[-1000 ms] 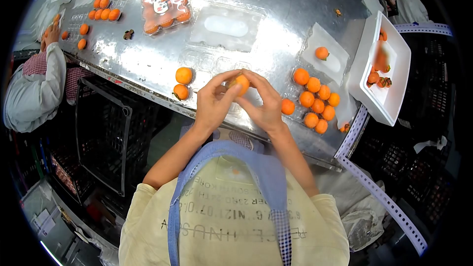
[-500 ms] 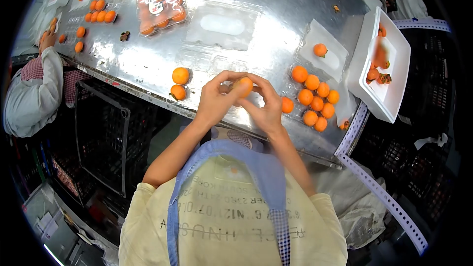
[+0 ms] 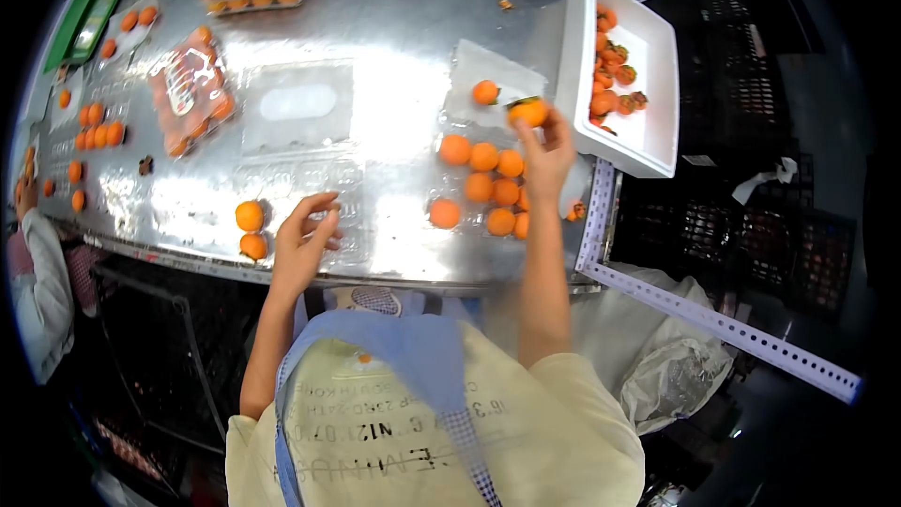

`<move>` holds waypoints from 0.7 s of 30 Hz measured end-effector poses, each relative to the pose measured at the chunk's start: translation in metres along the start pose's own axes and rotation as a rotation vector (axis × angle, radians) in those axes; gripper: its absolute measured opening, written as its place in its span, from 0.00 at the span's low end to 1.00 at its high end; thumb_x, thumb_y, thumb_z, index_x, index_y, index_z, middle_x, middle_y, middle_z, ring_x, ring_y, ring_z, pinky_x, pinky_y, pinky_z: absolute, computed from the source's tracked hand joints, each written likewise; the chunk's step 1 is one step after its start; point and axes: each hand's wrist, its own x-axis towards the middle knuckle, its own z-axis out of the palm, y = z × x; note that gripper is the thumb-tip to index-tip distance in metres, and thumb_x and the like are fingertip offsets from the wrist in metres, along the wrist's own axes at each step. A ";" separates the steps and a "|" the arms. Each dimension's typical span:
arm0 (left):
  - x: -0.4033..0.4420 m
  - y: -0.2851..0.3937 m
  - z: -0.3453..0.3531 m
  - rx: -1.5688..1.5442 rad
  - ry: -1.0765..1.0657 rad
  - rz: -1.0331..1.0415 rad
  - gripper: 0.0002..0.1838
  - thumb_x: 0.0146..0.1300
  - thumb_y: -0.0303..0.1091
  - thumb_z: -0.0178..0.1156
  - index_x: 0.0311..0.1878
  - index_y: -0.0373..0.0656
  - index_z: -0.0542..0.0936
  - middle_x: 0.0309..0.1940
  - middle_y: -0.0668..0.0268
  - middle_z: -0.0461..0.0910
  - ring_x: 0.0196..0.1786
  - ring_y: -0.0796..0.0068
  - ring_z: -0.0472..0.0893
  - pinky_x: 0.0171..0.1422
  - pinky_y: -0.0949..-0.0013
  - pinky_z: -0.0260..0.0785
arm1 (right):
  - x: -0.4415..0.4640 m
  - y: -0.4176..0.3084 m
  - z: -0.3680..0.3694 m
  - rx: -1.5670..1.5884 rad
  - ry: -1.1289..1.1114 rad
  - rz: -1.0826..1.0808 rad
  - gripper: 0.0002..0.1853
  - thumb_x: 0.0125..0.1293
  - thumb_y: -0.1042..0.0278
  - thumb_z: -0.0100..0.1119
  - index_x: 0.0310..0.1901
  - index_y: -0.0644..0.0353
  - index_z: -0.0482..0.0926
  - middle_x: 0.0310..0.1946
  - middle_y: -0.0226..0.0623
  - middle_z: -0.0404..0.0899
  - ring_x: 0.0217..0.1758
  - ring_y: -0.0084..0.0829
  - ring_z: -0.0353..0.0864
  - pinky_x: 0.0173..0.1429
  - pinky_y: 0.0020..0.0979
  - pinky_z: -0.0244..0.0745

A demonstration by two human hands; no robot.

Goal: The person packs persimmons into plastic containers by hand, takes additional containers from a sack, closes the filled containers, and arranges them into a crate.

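My right hand (image 3: 550, 152) grips an orange persimmon (image 3: 527, 113) with a dark leafy top, over the near right part of a pale liner sheet (image 3: 481, 56). Another persimmon (image 3: 485, 92) rests on that sheet. Just below, a clear tray holds several persimmons (image 3: 480, 188), partly hidden by my right wrist; a single persimmon (image 3: 445, 213) lies at its left. My left hand (image 3: 302, 242) is empty with its fingers apart and slightly curled, above a clear plastic tray (image 3: 349, 233). Left of it lie two persimmons (image 3: 250, 217) on the metal table.
A white foam box (image 3: 664, 84) with several persimmons stands at the right table edge. A filled, labelled pack (image 3: 192, 94), stacked clear packs (image 3: 251, 2) and a green tray (image 3: 92, 26) are at the left and back. Another person's sleeve (image 3: 42, 263) shows at far left.
My hands have moved apart: the left has let go of the persimmon, while the right has carried one over to the liner sheet. The view has shifted right.
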 end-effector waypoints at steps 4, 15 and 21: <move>-0.001 -0.006 -0.013 0.033 0.029 -0.007 0.16 0.64 0.32 0.57 0.53 0.38 0.76 0.43 0.63 0.78 0.34 0.78 0.78 0.36 0.77 0.72 | 0.060 -0.013 -0.072 -0.174 0.259 -0.186 0.24 0.54 0.70 0.70 0.51 0.68 0.73 0.43 0.37 0.76 0.47 0.25 0.76 0.47 0.25 0.76; -0.008 -0.041 -0.077 0.109 0.439 0.182 0.11 0.64 0.31 0.58 0.47 0.39 0.78 0.38 0.68 0.79 0.37 0.82 0.76 0.41 0.77 0.70 | 0.064 0.013 -0.085 -0.750 0.263 -0.270 0.26 0.55 0.61 0.67 0.53 0.64 0.74 0.49 0.46 0.74 0.53 0.41 0.72 0.59 0.38 0.66; -0.037 -0.060 -0.118 0.372 0.660 0.114 0.14 0.53 0.26 0.65 0.45 0.41 0.80 0.35 0.72 0.79 0.31 0.86 0.70 0.34 0.79 0.64 | -0.049 0.012 0.095 -0.472 -0.475 -0.305 0.16 0.55 0.67 0.64 0.45 0.61 0.79 0.43 0.42 0.79 0.48 0.39 0.77 0.54 0.34 0.70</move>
